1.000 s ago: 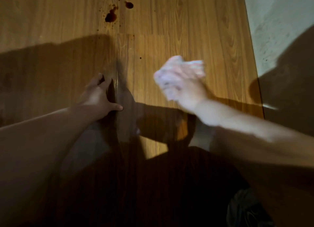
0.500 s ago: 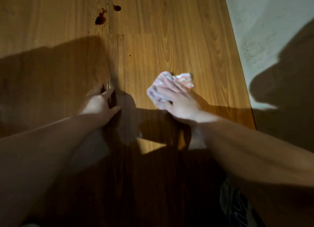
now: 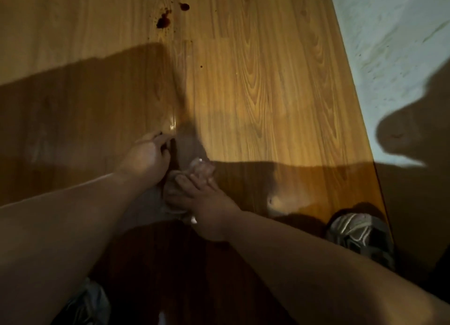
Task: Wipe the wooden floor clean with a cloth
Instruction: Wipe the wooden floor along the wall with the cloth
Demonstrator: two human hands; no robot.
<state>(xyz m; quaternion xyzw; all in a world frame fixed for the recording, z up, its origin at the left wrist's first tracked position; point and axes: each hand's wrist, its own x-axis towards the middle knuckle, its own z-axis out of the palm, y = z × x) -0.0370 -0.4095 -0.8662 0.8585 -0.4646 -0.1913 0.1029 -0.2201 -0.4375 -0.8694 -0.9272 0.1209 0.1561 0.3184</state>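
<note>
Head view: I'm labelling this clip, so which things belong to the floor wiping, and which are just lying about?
Job: light brown wooden floor; dark red spots; pale crumpled cloth; right hand pressing it.
Lying about: grey striped shoe; whitish rough surface at right.

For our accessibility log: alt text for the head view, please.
A person's right hand presses a pale cloth onto the wooden floor, beside the left hand resting on the boards; dark red stains lie farther ahead, unwiped.
</note>
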